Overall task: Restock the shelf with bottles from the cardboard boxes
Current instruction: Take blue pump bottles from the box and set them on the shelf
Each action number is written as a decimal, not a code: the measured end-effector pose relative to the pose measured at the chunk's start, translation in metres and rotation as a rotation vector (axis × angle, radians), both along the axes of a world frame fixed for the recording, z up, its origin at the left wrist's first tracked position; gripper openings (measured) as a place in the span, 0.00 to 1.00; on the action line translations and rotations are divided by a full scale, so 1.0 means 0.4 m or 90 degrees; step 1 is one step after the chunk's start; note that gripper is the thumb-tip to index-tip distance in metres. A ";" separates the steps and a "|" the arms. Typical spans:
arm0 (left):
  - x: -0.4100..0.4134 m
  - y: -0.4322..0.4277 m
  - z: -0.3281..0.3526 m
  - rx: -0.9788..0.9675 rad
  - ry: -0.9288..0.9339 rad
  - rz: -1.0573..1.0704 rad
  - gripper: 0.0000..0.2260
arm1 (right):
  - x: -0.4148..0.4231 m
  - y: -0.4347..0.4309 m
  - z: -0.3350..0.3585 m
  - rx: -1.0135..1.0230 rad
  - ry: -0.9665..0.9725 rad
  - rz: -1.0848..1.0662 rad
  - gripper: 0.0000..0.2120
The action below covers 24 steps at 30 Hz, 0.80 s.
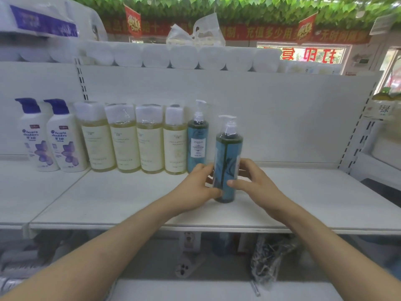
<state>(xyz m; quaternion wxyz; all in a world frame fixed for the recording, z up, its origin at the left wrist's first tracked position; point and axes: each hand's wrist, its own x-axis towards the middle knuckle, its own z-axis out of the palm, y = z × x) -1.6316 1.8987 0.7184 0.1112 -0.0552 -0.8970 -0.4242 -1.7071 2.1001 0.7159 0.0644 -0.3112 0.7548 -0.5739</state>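
Note:
A tall teal pump bottle (227,157) stands upright on the white shelf (303,203), in front of the row. My left hand (198,185) grips its lower left side and my right hand (255,183) grips its lower right side. Behind it, against the back panel, stands a second teal pump bottle (197,137) with its white label facing out. Left of that stand several pale yellow bottles (149,140) with white caps, then two white shampoo bottles (52,137) with blue pumps. No cardboard box is in view.
The shelf's right half is bare up to the slotted upright (355,135). White paper rolls (184,55) and a plastic bag (201,31) sit on the shelf above. Wrapped goods (267,259) lie on the lower shelf beneath my arms.

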 end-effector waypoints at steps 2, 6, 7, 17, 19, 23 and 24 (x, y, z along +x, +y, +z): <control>-0.009 -0.001 0.001 -0.002 -0.004 0.006 0.25 | -0.008 0.008 0.001 0.009 -0.047 0.042 0.24; -0.011 -0.008 -0.007 0.042 -0.013 -0.018 0.30 | -0.027 -0.015 -0.012 0.033 -0.009 -0.020 0.27; -0.010 -0.010 -0.011 0.029 -0.001 -0.011 0.31 | -0.033 -0.026 -0.015 0.046 0.011 -0.056 0.28; -0.011 -0.115 -0.001 -0.267 0.228 0.249 0.20 | -0.156 -0.107 -0.007 0.088 0.007 -0.172 0.33; -0.008 -0.149 0.043 -0.312 0.316 0.286 0.22 | -0.179 -0.092 -0.010 0.069 -0.024 -0.118 0.31; -0.049 -0.214 0.215 -0.516 0.395 0.292 0.37 | -0.204 -0.086 -0.010 0.076 -0.010 -0.117 0.30; -0.063 -0.221 0.255 -0.561 0.373 0.282 0.42 | -0.203 -0.093 -0.010 0.078 -0.004 -0.123 0.29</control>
